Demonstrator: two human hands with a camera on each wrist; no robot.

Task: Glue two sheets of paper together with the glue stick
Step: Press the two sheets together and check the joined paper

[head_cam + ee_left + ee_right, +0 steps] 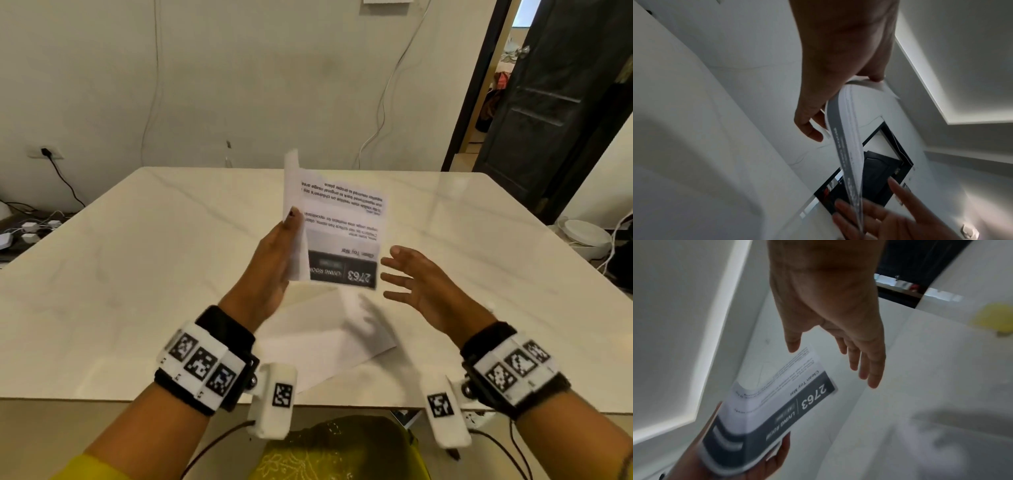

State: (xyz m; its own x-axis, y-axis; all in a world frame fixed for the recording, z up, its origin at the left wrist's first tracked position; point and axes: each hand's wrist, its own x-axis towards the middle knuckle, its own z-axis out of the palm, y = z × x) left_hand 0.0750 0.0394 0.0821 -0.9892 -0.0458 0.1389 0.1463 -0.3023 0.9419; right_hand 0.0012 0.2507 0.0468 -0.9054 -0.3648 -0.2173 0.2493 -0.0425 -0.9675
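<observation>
A blank white sheet [329, 339] lies flat on the surface [137, 274] nearest the person. Above it the left hand [270, 270] pinches the printed sheet [342, 233] by its left edge, long axis running away. The right hand [421, 284], fingers spread and holding nothing, hovers just right of it. That yellow blur [990, 318] far right may be the glue stick

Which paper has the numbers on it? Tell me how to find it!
Look above the middle of the big pale table. The left hand holds the printed sheet up there. Unlike the plain white sheet lying flat below, it has a dark band reading 2763.
</observation>
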